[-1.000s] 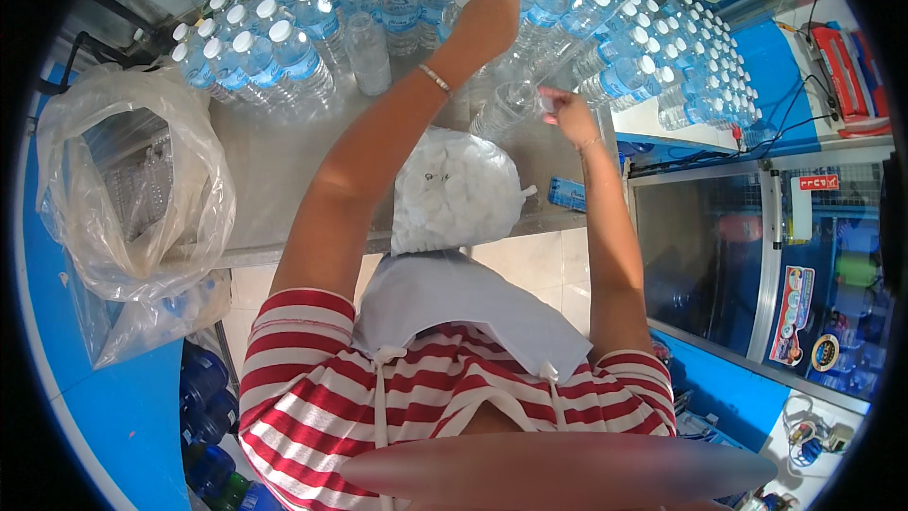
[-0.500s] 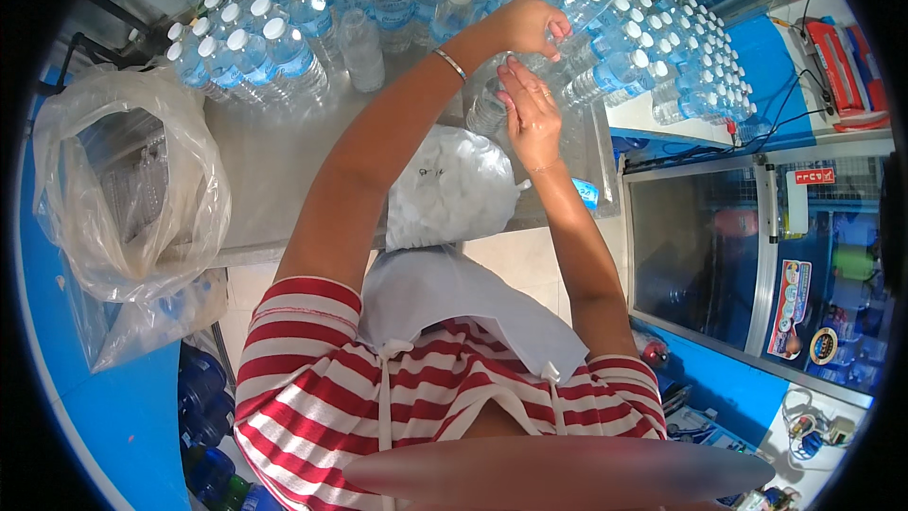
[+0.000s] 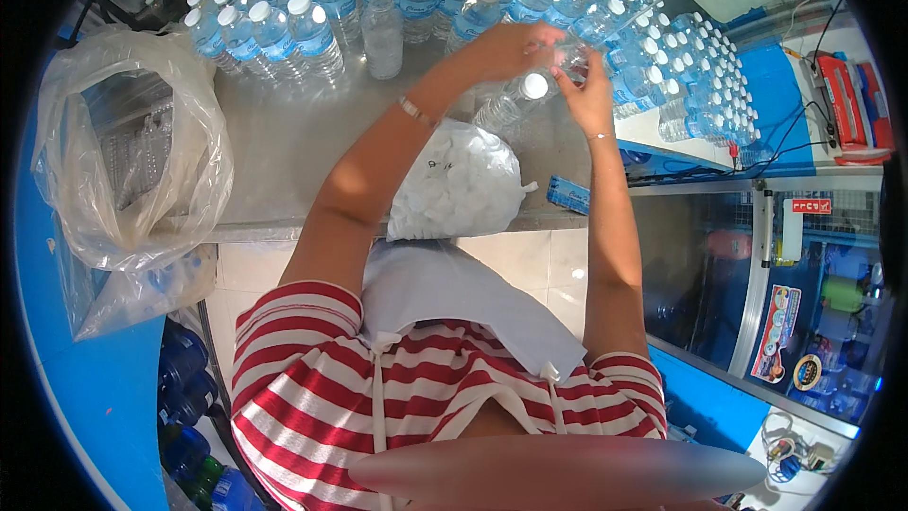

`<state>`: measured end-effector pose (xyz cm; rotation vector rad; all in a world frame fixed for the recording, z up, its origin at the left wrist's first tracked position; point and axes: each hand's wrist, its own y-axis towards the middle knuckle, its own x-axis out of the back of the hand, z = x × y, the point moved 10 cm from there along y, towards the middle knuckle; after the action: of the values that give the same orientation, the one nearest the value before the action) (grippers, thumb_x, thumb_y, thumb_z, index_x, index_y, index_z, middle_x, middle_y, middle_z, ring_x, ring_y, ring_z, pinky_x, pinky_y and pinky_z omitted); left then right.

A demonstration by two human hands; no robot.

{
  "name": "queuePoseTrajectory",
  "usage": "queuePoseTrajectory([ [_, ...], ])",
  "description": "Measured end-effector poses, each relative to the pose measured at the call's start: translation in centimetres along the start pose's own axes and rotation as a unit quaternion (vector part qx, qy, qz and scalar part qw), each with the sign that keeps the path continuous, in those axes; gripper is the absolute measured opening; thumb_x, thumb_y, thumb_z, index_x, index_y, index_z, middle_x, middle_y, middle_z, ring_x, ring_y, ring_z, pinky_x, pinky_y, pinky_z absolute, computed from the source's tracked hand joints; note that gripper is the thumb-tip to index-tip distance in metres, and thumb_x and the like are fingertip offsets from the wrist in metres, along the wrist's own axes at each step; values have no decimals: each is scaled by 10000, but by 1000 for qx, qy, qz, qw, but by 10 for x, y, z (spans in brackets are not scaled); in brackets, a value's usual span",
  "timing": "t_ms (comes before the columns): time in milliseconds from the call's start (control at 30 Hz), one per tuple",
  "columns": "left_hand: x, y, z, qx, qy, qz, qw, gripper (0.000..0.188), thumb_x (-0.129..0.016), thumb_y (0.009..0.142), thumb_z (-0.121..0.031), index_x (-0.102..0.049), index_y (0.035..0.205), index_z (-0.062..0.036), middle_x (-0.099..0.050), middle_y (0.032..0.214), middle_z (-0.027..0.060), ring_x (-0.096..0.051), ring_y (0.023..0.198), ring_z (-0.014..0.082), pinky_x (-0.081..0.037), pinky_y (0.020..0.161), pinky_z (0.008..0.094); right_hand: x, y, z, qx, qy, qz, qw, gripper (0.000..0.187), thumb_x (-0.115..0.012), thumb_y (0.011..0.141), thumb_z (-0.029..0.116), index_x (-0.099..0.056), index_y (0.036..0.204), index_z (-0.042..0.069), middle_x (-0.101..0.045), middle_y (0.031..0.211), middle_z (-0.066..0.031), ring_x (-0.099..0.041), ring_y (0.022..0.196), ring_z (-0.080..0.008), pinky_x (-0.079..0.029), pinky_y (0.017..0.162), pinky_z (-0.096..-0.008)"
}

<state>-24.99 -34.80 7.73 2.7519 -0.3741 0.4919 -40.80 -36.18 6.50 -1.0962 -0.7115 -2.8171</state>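
Observation:
My right hand reaches over the far right of the metal table, its fingers closed around a clear plastic bottle. My left hand is at the same bottle from the left; motion blurs its fingers, so its grip is unclear. Just below the hands stands a clear unlabelled bottle with a white cap. Nearer me lies a tied plastic bag full of white pieces that look like caps. To its right is a small blue printed packet. An unlabelled bottle without a cap stands farther left.
Rows of blue-labelled, white-capped water bottles line the table's far side, and more stand at right. A large open plastic bag with clear bottles sits at left. A glass-door fridge stands at right.
My right hand has moved right and up from the unlabelled bottle, whose white cap now shows. My left hand is lower, beside my right, at another clear bottle.

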Motion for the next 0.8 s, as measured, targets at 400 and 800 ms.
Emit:
queuePoseTrajectory([
  [400,16,-86,10,-29,87,-134,987,678,-717,801,-160,-394,1397,-168,-493,1310,163,-527,1137,371,-456,925,434,9,0,30,68,-45,-32,996,597,-777,810,269,-482,1225,-41,-648,1036,-214,-667,849,-290,-546,669,-345],
  [800,56,-98,11,-44,183,-196,962,689,-704,809,-149,-369,1411,-151,-530,1166,181,-558,1007,372,-481,850,444,18,1,20,38,-72,-74,994,620,-765,828,291,-463,1263,-32,-655,1063,-212,-685,925,-279,-568,731,-336],
])
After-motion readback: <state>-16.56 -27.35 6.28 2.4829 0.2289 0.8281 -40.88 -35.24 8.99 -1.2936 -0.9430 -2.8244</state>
